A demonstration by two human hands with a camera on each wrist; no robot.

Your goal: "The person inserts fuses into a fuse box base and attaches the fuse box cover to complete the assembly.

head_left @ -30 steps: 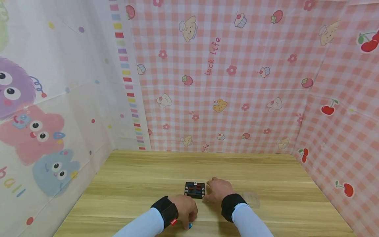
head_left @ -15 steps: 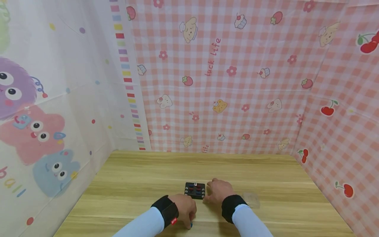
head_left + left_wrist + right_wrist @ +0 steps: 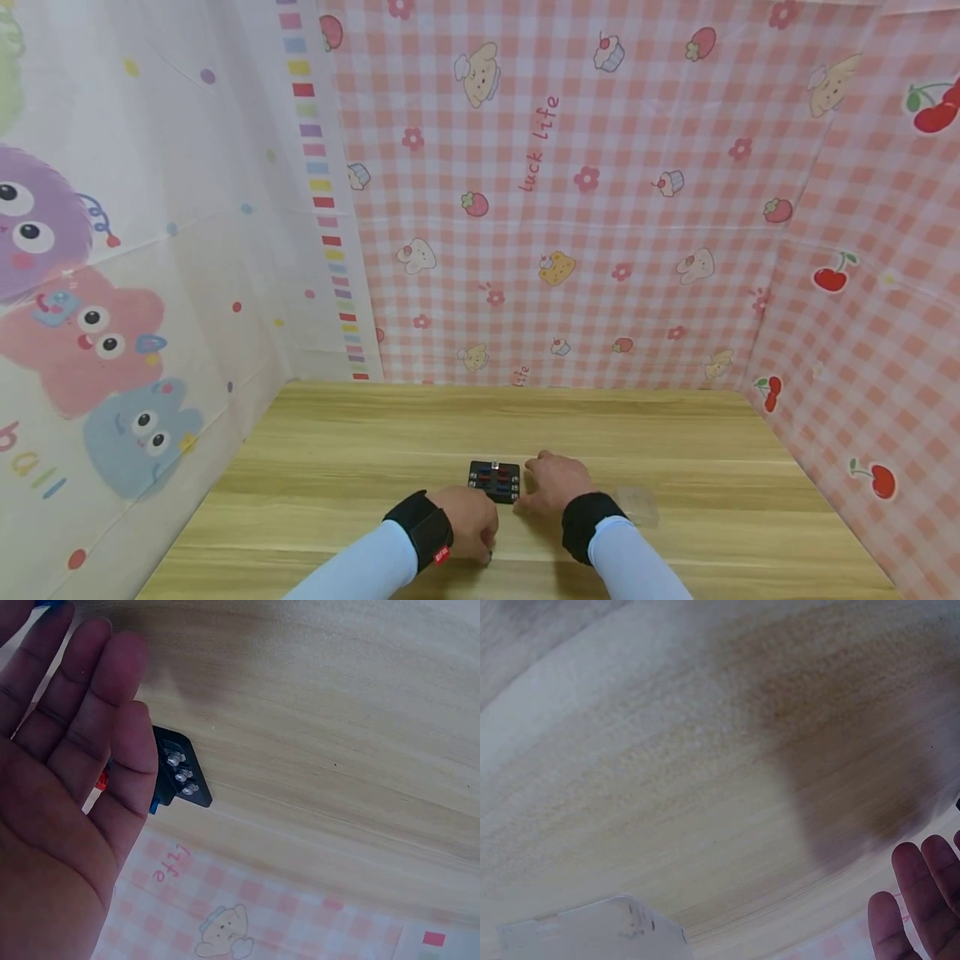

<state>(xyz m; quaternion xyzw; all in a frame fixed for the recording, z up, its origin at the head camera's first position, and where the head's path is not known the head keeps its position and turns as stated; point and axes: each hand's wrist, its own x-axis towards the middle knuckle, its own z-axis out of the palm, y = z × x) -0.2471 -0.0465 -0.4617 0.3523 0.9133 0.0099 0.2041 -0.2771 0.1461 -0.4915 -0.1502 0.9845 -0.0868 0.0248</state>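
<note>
A black fuse block (image 3: 493, 482) with red and blue blade fuses and metal screw terminals lies on the wooden table. Just in front of it, my left hand (image 3: 467, 521) pinches a small blue blade fuse (image 3: 51, 603) between thumb and index finger. The fuse is mostly covered by the fingers. In the left wrist view the other fingers hide much of the block, leaving its corner with several screws in sight. My right hand (image 3: 553, 483) is at the block's right edge, thumb by the near corner and fingertips by the far one, fingers relaxed.
A clear plastic cover (image 3: 637, 507) lies on the table right of my right wrist, and the right wrist view shows it (image 3: 592, 934) too. Printed cloth (image 3: 562, 208) hangs behind the wooden table (image 3: 360, 433) and along both sides.
My left hand has shifted slightly away from me toward the block, and the blue fuse has turned out of plain sight between its fingertips. The right hand and the block have stayed put.
</note>
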